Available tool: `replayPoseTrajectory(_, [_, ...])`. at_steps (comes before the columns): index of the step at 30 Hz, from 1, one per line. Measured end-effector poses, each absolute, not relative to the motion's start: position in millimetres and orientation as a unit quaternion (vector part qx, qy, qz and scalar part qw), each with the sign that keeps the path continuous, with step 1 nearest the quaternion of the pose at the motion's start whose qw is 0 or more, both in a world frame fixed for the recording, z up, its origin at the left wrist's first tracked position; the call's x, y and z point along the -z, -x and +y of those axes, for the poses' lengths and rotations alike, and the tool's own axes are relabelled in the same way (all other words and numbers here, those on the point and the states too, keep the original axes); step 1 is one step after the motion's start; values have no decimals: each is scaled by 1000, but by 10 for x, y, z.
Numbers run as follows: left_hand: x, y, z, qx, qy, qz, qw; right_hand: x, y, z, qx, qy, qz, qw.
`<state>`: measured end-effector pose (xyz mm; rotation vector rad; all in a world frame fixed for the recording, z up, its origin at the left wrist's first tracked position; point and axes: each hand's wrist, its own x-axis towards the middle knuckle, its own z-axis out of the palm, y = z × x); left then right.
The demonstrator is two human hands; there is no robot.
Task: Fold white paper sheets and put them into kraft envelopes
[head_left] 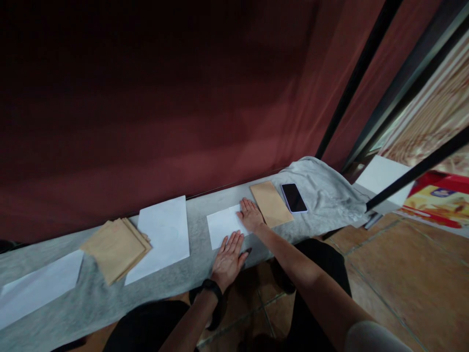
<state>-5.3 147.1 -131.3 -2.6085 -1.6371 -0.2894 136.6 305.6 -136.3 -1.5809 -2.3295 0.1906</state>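
A small white sheet of paper [220, 226], which looks folded, lies flat on the grey cloth-covered bench. My left hand [227, 258] rests palm down at its near edge, fingers stretched out, with a dark band around the wrist. My right hand [251, 215] lies flat over the paper's right end, fingers extended, and hides that part. Just right of it is a brown envelope [271, 203], close to the right hand. Neither hand grips anything.
A phone [294, 198] lies beyond the envelope. To the left are a larger white sheet [164, 234], a pile of brown envelopes [117, 249] and more white paper [44, 286]. The grey cloth [326, 190] bunches at the right end by dark poles. A red wall rises behind.
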Motion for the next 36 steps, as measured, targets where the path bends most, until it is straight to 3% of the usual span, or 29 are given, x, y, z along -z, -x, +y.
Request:
replayPoseTrajectory(5, [1355, 37, 1475, 80, 837, -541, 20, 1356, -1363, 2887, -68, 520, -836, 164])
replayPoseTrajectory(10, [1340, 17, 1475, 69, 831, -553, -6, 1265, -1459, 2573, -119, 374, -915, 96])
replayPoseTrajectory(15, [1335, 3, 1474, 98, 831, -548, -11, 1160, -1656, 2440, -146, 351, -923, 55])
replayPoseTrajectory(25, [1224, 198, 1553, 252, 730, -628, -95, 1321, -1742, 2106, -100, 359, -918, 133])
replayPoseTrajectory(31, [1221, 79, 2202, 119, 758, -634, -94, 1389, -1655, 2063, -101, 328, -932, 118])
replayPoseTrajectory(36, [1351, 89, 2476, 89, 769, -631, -47, 1387, -1648, 2009, -90, 321, -937, 103])
